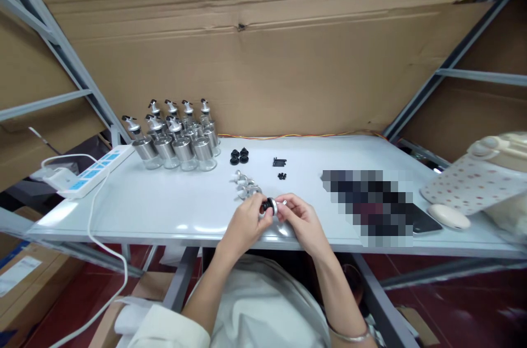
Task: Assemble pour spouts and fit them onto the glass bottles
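Near the table's front edge, my two hands meet around a bottle pourer (274,206) with a black stopper and a silver metal top. My left hand (250,222) is closed on its black stopper end. The fingers of my right hand (302,219) pinch the silver spout end. Just beyond my left fingers lie several loose silver pourer tops (246,185). Farther back are several black rubber stoppers (239,156), a small bundle of black sticks (279,162) and a few tiny black pieces (282,176).
Several glass bottles with steel bands (186,153) stand at the back left, topped with pourers. A white power strip (99,169) with a cable lies at the left edge. To the right are a blurred-out patch, a dark flat device (422,220), a white oval case (448,216) and a dotted container (461,186).
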A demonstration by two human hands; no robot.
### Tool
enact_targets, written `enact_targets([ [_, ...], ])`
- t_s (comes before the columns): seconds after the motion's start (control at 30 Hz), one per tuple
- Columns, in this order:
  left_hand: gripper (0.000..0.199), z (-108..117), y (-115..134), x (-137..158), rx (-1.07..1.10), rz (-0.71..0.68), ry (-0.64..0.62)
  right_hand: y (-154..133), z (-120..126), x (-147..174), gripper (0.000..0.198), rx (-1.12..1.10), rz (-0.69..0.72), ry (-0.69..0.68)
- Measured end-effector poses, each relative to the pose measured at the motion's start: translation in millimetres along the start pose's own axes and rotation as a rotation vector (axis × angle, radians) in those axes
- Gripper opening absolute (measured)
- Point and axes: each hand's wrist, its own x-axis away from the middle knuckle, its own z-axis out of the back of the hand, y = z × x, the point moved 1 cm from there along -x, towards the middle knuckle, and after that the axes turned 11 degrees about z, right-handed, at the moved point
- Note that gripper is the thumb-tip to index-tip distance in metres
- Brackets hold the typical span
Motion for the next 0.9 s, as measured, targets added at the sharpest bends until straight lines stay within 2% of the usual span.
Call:
enact_targets([
  [0.1, 0.016, -2.3, 0.9, -0.3, -0.161, -0.055, 0.101, -2.6, -2.5, 2.3, 0.035, 0.035, 0.040, 0.005],
  [0.17, 0.021, -3.4, 2.4, 0.5, -0.192, -0.105, 0.177, -1.0, -4.6, 6.2, 0.033, 0.058, 0.101, 0.033],
  [0.23, 0.025, -3.6, 4.4, 1.8, -0.148, -0.120, 0.222, 2.2, -7.3, 11.6, 0.030, 0.098, 0.166, 0.057],
  [0.33, 0.030, -1.5, 7.4, 3.8, -0.016, -0.057, 0.249, 3.7, -12.4, 19.5, 0.018, 0.203, 0.314, 0.055],
  [0.4, 0.034, 1.1, 8.9, 5.0, 0.093, 0.007, 0.220, -0.3, -15.5, 22.9, 0.010, 0.282, 0.476, 0.015],
  [0.57, 0.042, 9.1, 8.6, 7.7, 0.406, 0.184, 0.019, -15.0, -14.7, 23.2, 0.036, 0.539, 0.947, -0.164],
  [0.63, 0.044, 11.4, 7.4, 8.0, 0.487, 0.241, -0.081, -17.1, -11.1, 22.0, 0.039, 0.695, 1.133, -0.203],
  [0.7, 0.046, 12.9, 6.4, 7.6, 0.490, 0.271, -0.123, -17.5, -8.2, 20.4, 0.037, 0.832, 1.256, -0.208],
  [0.77, 0.046, 13.7, 6.3, 6.9, 0.426, 0.268, -0.070, -18.7, -7.5, 17.5, 0.032, 0.888, 1.248, -0.197],
  [0.9, 0.041, 15.7, 9.8, 6.6, 0.252, 0.192, 0.110, -23.3, -12.2, 10.6, 0.015, 0.895, 1.026, -0.205],
])
